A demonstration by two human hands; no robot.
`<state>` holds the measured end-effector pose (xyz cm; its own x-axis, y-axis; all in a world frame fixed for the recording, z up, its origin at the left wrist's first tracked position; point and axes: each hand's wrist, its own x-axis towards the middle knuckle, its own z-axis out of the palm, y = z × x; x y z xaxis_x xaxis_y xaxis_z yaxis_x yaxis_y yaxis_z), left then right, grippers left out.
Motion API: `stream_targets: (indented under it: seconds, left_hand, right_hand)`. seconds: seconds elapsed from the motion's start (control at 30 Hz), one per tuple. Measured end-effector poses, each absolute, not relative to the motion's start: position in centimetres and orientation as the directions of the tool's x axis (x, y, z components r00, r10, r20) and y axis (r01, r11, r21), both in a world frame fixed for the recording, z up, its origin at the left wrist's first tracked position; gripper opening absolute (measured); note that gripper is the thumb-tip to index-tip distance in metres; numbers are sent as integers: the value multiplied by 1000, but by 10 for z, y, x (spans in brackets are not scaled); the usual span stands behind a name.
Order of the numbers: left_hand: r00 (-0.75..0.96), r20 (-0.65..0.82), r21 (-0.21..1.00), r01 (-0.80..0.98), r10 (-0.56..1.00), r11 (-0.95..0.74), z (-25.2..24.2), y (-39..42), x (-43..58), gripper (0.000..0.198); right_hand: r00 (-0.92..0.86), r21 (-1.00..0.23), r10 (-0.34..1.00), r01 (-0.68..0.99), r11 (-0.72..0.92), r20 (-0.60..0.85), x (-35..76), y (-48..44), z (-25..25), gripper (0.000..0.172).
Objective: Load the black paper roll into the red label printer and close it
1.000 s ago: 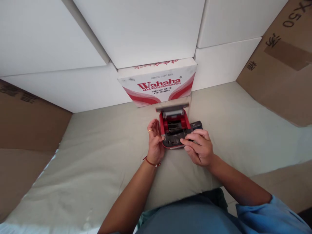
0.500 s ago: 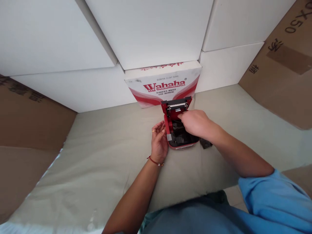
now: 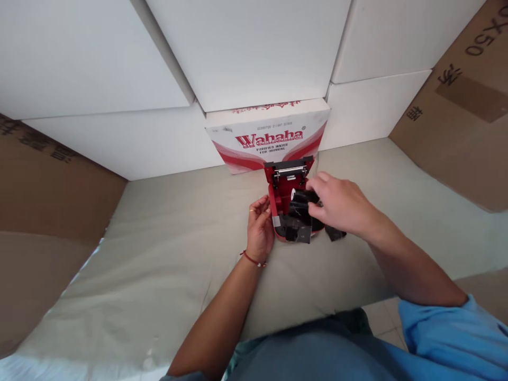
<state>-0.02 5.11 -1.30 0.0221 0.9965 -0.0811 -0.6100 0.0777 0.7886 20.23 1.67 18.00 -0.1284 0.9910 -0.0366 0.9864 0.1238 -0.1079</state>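
A small red-and-black label printer (image 3: 273, 202) stands on the cloth with its lid raised, the inside facing me. My left hand (image 3: 260, 227) is at the printer's left side, fingers curled and steadying it. Above the printer's open bay, my right hand (image 3: 339, 203) grips a black roll (image 3: 304, 197) by its right end between thumb and fingers. The roll has a white core at its left end, and a loose dark glossy strip (image 3: 299, 233) hangs from it over the printer's front. Another dark, flat piece (image 3: 335, 233) lies on the cloth right of the printer, below my right wrist.
Behind the printer stands a white-and-red Wahaha water carton (image 3: 270, 140), against stacked white boxes (image 3: 254, 53). Brown cardboard boxes flank the surface, one at left (image 3: 51, 185) and one at right (image 3: 456, 132). A pale green cloth (image 3: 170, 254) covers the surface.
My right hand has lifted the black roll up from inside the printer and shifted slightly right, with the strip trailing. My left hand stays at the printer's side.
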Motion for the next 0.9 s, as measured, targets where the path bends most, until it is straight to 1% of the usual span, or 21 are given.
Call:
stream_targets:
  seconds: [0.07,0.13,0.17,0.2,0.23,0.3,0.37,0.4,0.47,0.5,0.57,0.63,0.67,0.73,0.77,0.87,0.9]
  left_hand:
    - [15,-100,776,-625,995,88,-14,52,0,40]
    - [13,-110,769,-632,994,93,-16,53,0,36]
    - [14,-105,769,-633,994,90,-17,54,1,36]
    - [14,-97,767,-636,995,84,-17,54,1,38]
    - [11,-91,764,-640,996,77,-18,55,2,40]
    - [8,-89,758,-648,996,73,-19,55,3,43]
    - [27,-98,764,-639,995,92,-19,56,4,47]
    - [40,-100,771,-628,994,103,-20,56,4,48]
    - [52,-94,786,-609,994,106,-19,56,4,45]
    - [51,-88,791,-603,995,101,-19,56,3,44]
    - [48,-80,799,-595,996,93,-18,57,1,44]
    - [49,-90,797,-596,995,101,-16,57,0,43]
    - [48,-98,792,-601,994,107,-15,57,0,42]
    - [40,-112,781,-614,993,113,-14,57,0,42]
    - [37,-115,779,-617,993,113,-14,57,1,42]
    - [40,-103,786,-609,994,106,-14,57,1,41]
    - [42,-97,789,-606,994,102,-15,57,1,40]
  right_hand:
    - [-108,-218,994,970,111,24,229,6,189,31]
    - [-31,-273,999,961,38,29,265,1,194,32]
    - [27,-268,1000,963,-27,-5,285,2,193,33]
    - [80,-252,994,963,-96,-72,304,5,189,34]
    - [108,-233,979,961,-147,-171,321,10,183,32]
    - [118,-177,938,967,-183,-327,347,23,163,20]
    - [99,-107,910,982,-155,-402,357,35,140,14]
    - [85,-88,905,987,-133,-416,358,39,130,14]
    - [55,-80,906,992,-98,-420,352,43,117,22]
    - [43,-87,914,993,-85,-402,348,43,113,28]
    - [2,-123,952,992,-42,-307,336,42,110,40]
    - [-95,-189,973,980,55,-210,323,41,107,49]
    - [-152,-213,969,971,109,-197,316,42,105,50]
    - [-232,-223,940,959,177,-249,303,45,98,47]
    - [-241,-210,928,960,185,-285,297,46,94,45]
    - [-213,-177,928,971,164,-306,294,47,89,38]
    - [-210,-184,930,970,159,-300,298,45,91,37]
